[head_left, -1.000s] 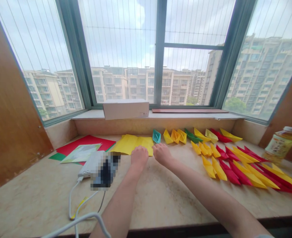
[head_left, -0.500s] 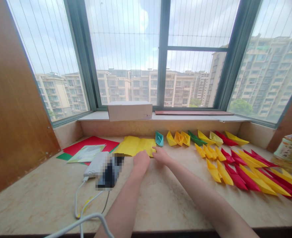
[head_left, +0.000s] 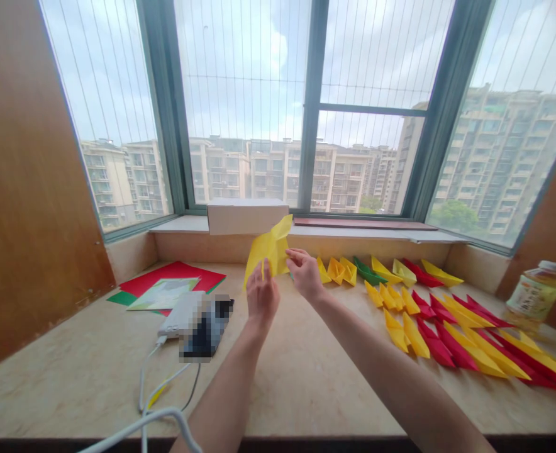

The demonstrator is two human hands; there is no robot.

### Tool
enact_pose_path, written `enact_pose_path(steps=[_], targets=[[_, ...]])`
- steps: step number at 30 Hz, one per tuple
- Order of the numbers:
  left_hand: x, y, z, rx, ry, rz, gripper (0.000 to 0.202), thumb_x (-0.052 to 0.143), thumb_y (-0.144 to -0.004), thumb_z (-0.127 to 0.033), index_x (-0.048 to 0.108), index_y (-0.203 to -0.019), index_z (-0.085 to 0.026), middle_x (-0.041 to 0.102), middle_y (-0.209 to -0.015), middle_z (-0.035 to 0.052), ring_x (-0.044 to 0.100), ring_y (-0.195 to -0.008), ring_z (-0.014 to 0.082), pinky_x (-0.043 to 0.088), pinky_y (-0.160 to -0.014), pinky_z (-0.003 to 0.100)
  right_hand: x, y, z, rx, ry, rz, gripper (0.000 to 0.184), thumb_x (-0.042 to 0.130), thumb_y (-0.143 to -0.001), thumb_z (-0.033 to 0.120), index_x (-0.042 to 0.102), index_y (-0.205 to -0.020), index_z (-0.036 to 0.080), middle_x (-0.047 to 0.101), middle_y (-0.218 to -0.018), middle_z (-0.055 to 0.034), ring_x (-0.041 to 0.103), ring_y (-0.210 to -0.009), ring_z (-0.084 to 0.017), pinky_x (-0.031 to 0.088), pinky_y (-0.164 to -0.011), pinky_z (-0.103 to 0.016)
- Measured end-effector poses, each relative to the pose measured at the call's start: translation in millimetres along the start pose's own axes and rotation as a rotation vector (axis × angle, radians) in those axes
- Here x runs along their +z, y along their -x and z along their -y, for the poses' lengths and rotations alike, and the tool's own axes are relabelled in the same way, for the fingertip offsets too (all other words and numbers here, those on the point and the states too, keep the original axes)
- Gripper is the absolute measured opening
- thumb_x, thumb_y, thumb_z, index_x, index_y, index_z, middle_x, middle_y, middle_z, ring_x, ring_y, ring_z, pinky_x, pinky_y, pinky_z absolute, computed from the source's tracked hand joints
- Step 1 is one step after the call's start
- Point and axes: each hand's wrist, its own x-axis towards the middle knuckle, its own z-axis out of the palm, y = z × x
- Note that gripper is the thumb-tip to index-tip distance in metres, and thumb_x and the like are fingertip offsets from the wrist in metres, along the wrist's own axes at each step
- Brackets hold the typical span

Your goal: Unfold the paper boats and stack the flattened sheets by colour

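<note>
A creased yellow paper sheet [head_left: 269, 248] hangs in the air above the stone ledge [head_left: 301, 371], held up by both hands. My left hand [head_left: 261, 294] pinches its lower left edge, fingers pointing up. My right hand [head_left: 303, 273] grips its right edge between thumb and fingers. Just right of the hands stands a row of small folded paper boats [head_left: 339, 270] in yellow and orange, with a green one [head_left: 366, 270] further along.
Rows of yellow and red folded paper boats [head_left: 452, 327] cover the right side. Red and green sheets [head_left: 174, 277] lie at the left, beside a white power bank [head_left: 180, 313] with cables [head_left: 150, 402]. A white box [head_left: 247, 216] sits on the sill. A drink bottle [head_left: 535, 292] stands far right.
The yellow sheet lay flat on the ledge with both hands at its near edge; now both hands have lifted it off the surface and hold it upright.
</note>
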Motion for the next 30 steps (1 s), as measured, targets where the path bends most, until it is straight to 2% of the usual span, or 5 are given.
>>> enact_pose_path(steps=[9, 16, 19, 25, 30], targets=[[-72.1, -25.2, -51.0, 0.167, 0.444, -0.098, 0.04, 0.045, -0.087, -0.004, 0.058, -0.123, -0.015, 0.066, -0.121, 0.0145, 0.061, -0.115, 0.0246, 0.048, -0.099, 0.039, -104.2, 61.0, 77.4, -0.017, -0.17, -0.061, 0.035, 0.059, -0.088, 0.044, 0.068, -0.112, 0.019, 0.073, -0.108, -0.0097, 0.07, -0.086, -0.02, 0.056, -0.076, -0.036], [-138.7, -9.9, -68.9, -0.231, 1.018, 0.162, 0.033, 0.065, -0.084, -0.045, 0.072, -0.088, -0.014, 0.074, -0.083, 0.0072, 0.069, -0.075, 0.0209, 0.055, -0.068, 0.03, -167.8, 112.7, 49.2, 0.009, 0.136, -0.204, 0.042, 0.059, -0.087, 0.05, 0.068, -0.116, 0.02, 0.066, -0.122, -0.0133, 0.062, -0.11, -0.027, 0.052, -0.09, -0.044], [-148.8, -1.4, -74.9, -0.408, 1.29, 0.344, 0.041, 0.075, -0.075, -0.049, 0.071, -0.091, -0.012, 0.075, -0.088, 0.0085, 0.07, -0.072, 0.0216, 0.057, -0.063, 0.032, -185.2, 114.1, 49.8, 0.055, 0.107, -0.217, 0.049, 0.057, -0.087, 0.056, 0.066, -0.119, 0.021, 0.063, -0.129, -0.0125, 0.055, -0.123, -0.028, 0.045, -0.102, -0.046], [-149.8, 8.9, -88.2, -0.5, 1.49, 0.548, 0.049, 0.081, -0.069, -0.044, 0.068, -0.103, -0.012, 0.075, -0.097, 0.0102, 0.072, -0.076, 0.0223, 0.059, -0.069, 0.034, -198.2, 115.0, 64.5, 0.38, -0.235, 0.252, 0.053, 0.066, -0.079, 0.061, 0.07, -0.112, 0.019, 0.074, -0.106, -0.0114, 0.069, -0.1, -0.031, 0.057, -0.08, -0.04], [-143.4, 15.6, -84.8, -0.443, 1.545, 0.655, 0.048, 0.072, -0.079, -0.046, 0.065, -0.114, -0.014, 0.074, -0.107, 0.0123, 0.072, -0.086, 0.0237, 0.057, -0.076, 0.034, -197.7, 119.1, 55.9, 0.477, -0.306, 0.148, 0.045, 0.075, -0.073, 0.055, 0.073, -0.098, 0.017, 0.077, -0.091, -0.0102, 0.073, -0.079, -0.029, 0.059, -0.068, -0.039]])
